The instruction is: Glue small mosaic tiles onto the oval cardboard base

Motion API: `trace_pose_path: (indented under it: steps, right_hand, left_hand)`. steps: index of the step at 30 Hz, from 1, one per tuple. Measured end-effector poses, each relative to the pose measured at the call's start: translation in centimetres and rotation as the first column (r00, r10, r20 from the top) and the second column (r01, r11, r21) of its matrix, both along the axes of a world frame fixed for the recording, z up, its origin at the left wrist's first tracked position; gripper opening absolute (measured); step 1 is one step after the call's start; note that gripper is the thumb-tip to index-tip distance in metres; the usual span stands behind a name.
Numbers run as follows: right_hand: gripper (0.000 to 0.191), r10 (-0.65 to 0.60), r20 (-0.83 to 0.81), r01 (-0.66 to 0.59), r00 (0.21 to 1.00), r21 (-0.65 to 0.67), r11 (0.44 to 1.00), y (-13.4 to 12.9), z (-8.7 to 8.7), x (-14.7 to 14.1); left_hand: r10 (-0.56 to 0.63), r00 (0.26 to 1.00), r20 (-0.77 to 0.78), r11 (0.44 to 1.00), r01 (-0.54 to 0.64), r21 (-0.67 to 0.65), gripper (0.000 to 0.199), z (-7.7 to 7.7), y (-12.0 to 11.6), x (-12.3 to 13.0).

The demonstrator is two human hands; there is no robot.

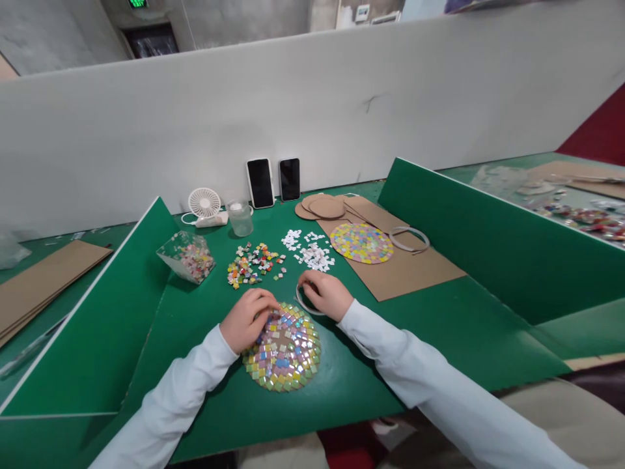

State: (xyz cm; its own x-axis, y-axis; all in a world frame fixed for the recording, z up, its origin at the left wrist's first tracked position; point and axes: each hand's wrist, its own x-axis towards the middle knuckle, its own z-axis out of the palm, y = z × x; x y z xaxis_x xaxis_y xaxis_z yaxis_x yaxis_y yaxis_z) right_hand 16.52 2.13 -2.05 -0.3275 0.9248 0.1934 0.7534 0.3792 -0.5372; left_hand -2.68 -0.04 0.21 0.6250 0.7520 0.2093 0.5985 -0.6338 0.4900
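A round mosaic disc [288,371] covered with small shiny coloured tiles lies on the green table, with a bare brown patch near its middle. My left hand [248,319] rests at the disc's upper left edge, its fingers bent over the tiles; what they hold, if anything, is too small to name. Beyond the disc's upper right, my right hand [325,293] is closed, fingertips pinched at a white ring [308,307] that lies partly under it. Loose coloured tiles [251,264] and white pieces [315,256] lie in piles past the hands.
A tile-filled clear container [189,258], a fan [204,203], a glass [240,219] and two phones [260,184] stand behind. At right, cardboard [390,280] bears another mosaic disc [362,243] and ring [409,240]. Green side panels [469,234] flank the table.
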Motion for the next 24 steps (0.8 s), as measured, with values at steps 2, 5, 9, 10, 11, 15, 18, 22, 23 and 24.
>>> trace_pose_path:
  steps: [2,5,9,10,11,15,18,22,23,24]
  right_hand:
    - [0.015,-0.004,-0.003,0.004,1.0,-0.002,1.0,0.0,0.0,0.0]
    - [0.015,-0.004,-0.002,0.004,1.0,0.0,1.0,0.0,0.0,0.0]
    - [0.015,0.005,-0.01,-0.005,1.0,0.012,1.0,0.0,0.0,0.0]
    - [0.016,0.006,-0.013,-0.006,1.0,0.013,1.0,0.0,0.0,0.0]
    - [0.016,0.006,-0.014,-0.006,1.0,0.013,1.0,0.0,0.0,0.0]
    - [0.015,0.006,-0.011,-0.006,1.0,0.007,1.0,0.0,0.0,0.0]
    - [0.016,0.005,-0.011,-0.005,1.0,0.008,1.0,0.0,0.0,0.0]
    - [0.016,0.005,-0.021,-0.005,1.0,0.018,1.0,0.0,-0.1,0.0]
    - [0.016,0.008,-0.024,-0.007,1.0,0.023,1.0,0.0,-0.2,0.0]
    - [0.015,0.011,-0.027,-0.01,1.0,0.031,0.999,0.0,-0.2,0.0]
  left_hand:
    - [0.069,0.998,-0.005,0.996,-0.069,0.05,0.024,-0.2,0.4,-0.3]
    - [0.134,0.99,-0.05,0.983,-0.127,0.132,0.022,-0.6,0.9,-0.8]
    - [0.175,0.978,-0.11,0.97,-0.152,0.188,0.02,-0.9,1.1,-1.2]
    - [0.179,0.976,-0.123,0.969,-0.153,0.194,0.02,-0.9,1.1,-1.2]
    - [0.182,0.973,-0.139,0.968,-0.153,0.199,0.02,-0.9,1.1,-1.2]
    - [0.204,0.959,-0.195,0.963,-0.16,0.219,0.021,-0.9,1.1,-1.3]
    - [0.255,0.942,-0.217,0.943,-0.193,0.273,0.023,-1.1,1.5,-1.6]
    - [0.286,0.915,-0.285,0.919,-0.178,0.351,0.029,-1.9,2.1,-2.3]
    - [0.282,0.91,-0.303,0.918,-0.164,0.361,0.03,-2.0,2.3,-2.5]
    - [0.279,0.907,-0.317,0.917,-0.153,0.368,0.03,-2.2,2.4,-2.6]
